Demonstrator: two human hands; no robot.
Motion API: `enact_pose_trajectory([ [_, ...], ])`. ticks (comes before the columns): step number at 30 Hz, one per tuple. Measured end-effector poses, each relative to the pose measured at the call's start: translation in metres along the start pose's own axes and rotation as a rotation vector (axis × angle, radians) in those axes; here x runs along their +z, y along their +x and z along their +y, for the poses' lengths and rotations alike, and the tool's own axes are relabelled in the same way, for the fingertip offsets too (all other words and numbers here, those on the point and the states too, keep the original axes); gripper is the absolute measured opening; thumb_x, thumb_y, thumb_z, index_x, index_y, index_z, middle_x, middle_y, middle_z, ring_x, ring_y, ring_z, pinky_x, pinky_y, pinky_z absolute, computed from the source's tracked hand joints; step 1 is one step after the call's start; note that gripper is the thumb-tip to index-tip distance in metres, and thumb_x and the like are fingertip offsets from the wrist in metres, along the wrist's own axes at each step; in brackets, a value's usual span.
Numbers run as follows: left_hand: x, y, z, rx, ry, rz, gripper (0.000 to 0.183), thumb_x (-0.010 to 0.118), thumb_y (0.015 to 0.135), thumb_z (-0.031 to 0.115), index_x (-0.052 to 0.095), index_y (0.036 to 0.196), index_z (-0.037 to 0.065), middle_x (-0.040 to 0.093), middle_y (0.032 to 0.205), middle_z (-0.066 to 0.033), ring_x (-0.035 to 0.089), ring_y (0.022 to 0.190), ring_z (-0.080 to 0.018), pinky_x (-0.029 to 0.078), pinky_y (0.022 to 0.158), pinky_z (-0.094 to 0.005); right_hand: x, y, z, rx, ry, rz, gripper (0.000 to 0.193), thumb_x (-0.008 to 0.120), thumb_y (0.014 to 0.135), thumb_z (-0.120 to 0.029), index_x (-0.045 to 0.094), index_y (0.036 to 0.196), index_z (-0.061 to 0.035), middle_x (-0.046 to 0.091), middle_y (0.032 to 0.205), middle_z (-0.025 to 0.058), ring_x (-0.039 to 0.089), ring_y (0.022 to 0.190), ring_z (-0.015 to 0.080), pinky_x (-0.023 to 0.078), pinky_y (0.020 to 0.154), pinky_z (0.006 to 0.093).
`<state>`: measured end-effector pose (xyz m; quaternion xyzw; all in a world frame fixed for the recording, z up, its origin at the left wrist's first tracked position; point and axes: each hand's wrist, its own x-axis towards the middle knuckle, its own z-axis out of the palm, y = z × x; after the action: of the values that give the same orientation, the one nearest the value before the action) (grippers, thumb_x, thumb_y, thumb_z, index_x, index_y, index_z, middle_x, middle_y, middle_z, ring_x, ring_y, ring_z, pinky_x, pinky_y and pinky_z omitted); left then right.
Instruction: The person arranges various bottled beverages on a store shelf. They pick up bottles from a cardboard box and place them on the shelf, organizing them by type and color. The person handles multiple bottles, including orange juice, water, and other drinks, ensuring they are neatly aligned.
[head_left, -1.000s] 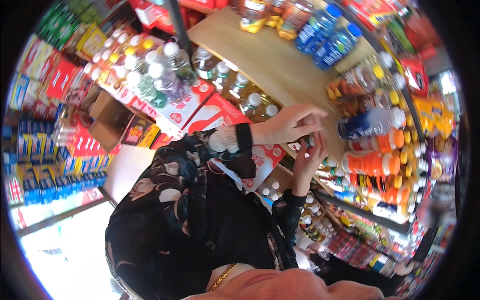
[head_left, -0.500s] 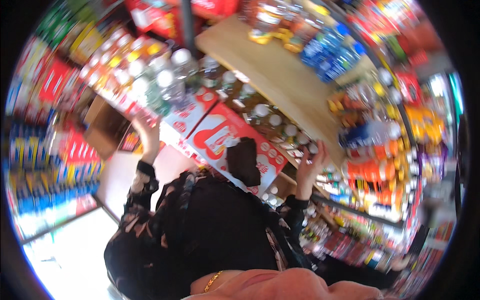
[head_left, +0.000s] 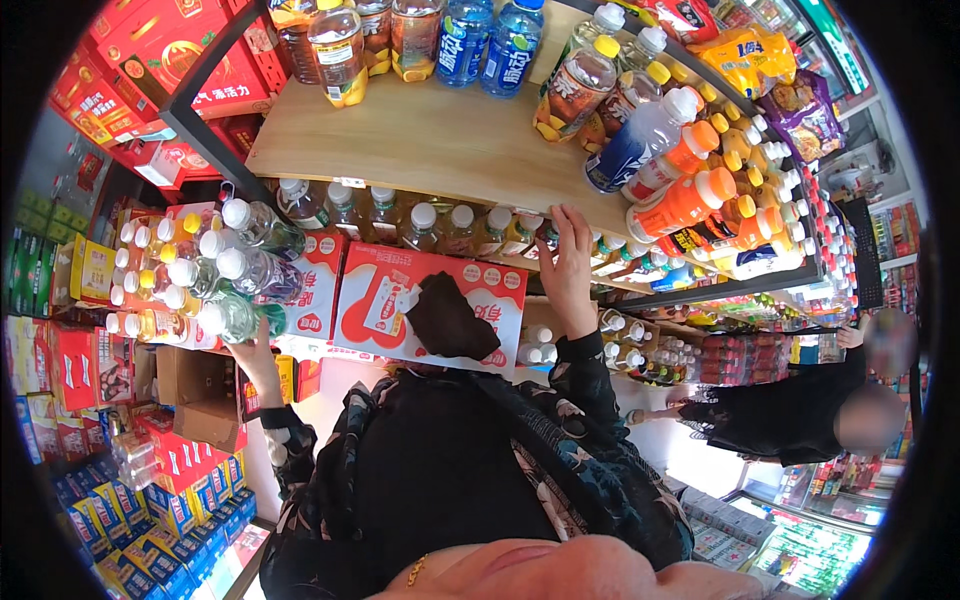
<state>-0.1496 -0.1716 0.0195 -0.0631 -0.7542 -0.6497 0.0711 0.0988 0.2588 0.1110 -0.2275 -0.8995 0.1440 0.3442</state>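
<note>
My left hand (head_left: 256,362) is at the left-hand group of bottles, its fingers curled round the lower part of a clear green-tinted bottle (head_left: 236,318) with a white cap; part of the fingers is hidden behind it. Other white-capped clear bottles (head_left: 262,272) stand close beside it. My right hand (head_left: 572,272) reaches up to the front edge of a wooden shelf (head_left: 430,165), fingers stretched out, next to a row of capped bottles (head_left: 462,232) under that shelf. Between my hands a crumpled dark brown cloth-like piece (head_left: 452,318) lies on a red and white carton (head_left: 372,342).
Blue-labelled bottles (head_left: 512,50) and amber drink bottles (head_left: 338,55) stand on the wooden shelf. Orange bottles (head_left: 685,200) crowd its right end. An opened brown box (head_left: 200,392) and blue-yellow packs (head_left: 150,530) are at left. Another person in black (head_left: 790,415) is at the far right.
My view has turned and steadied, so the shelves look shifted. My left hand, earlier apart from the bottles with spread fingers, is now at the green-tinted bottle. My right hand remains near the shelf edge.
</note>
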Motion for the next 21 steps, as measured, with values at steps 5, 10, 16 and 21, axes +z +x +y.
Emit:
enact_pose_trajectory([
  [5, -0.007, -0.043, 0.025, -0.010, -0.117, -0.214, 0.063, 0.068, 0.084, -0.007, 0.038, 0.138, 0.000, 0.054, 0.127, -0.0104, 0.054, 0.113, -0.0183, 0.043, 0.099, -0.0327, 0.002, -0.001, -0.002, 0.028, 0.051, 0.022, 0.058, 0.067, 0.080, 0.001, 0.048, 0.135, -0.0046, 0.045, 0.135, 0.0179, 0.043, 0.127, 0.0400, 0.040, 0.104, 0.0462],
  [10, 0.052, -0.048, 0.076, -0.195, -0.296, -0.590, 0.054, 0.068, 0.082, -0.005, 0.045, 0.131, -0.001, 0.060, 0.118, -0.0103, 0.061, 0.105, -0.0179, 0.050, 0.094, -0.0344, 0.002, -0.001, 0.000, 0.030, 0.042, 0.045, 0.056, 0.066, 0.081, 0.001, 0.049, 0.134, -0.0038, 0.045, 0.136, 0.0184, 0.044, 0.128, 0.0393, 0.040, 0.105, 0.0456],
  [16, 0.214, -0.048, 0.165, 0.079, -0.600, -0.981, 0.070, 0.079, 0.078, 0.004, 0.041, 0.136, 0.001, 0.058, 0.126, -0.0084, 0.058, 0.115, -0.0192, 0.047, 0.100, -0.0359, -0.009, -0.006, 0.001, 0.037, 0.137, 0.036, 0.060, 0.066, 0.082, 0.000, 0.043, 0.138, -0.0024, 0.047, 0.137, 0.0214, 0.044, 0.129, 0.0390, 0.039, 0.107, 0.0443],
  [21, 0.320, -0.070, 0.239, 0.121, -0.651, -1.216, 0.064, 0.076, 0.081, 0.011, 0.041, 0.134, 0.002, 0.054, 0.125, -0.0080, 0.054, 0.114, -0.0153, 0.045, 0.098, -0.0326, -0.031, -0.022, -0.002, 0.220, 0.254, 0.065, 0.064, 0.067, 0.087, -0.004, 0.036, 0.143, 0.0004, 0.048, 0.136, 0.0235, 0.048, 0.125, 0.0394, 0.042, 0.103, 0.0427],
])
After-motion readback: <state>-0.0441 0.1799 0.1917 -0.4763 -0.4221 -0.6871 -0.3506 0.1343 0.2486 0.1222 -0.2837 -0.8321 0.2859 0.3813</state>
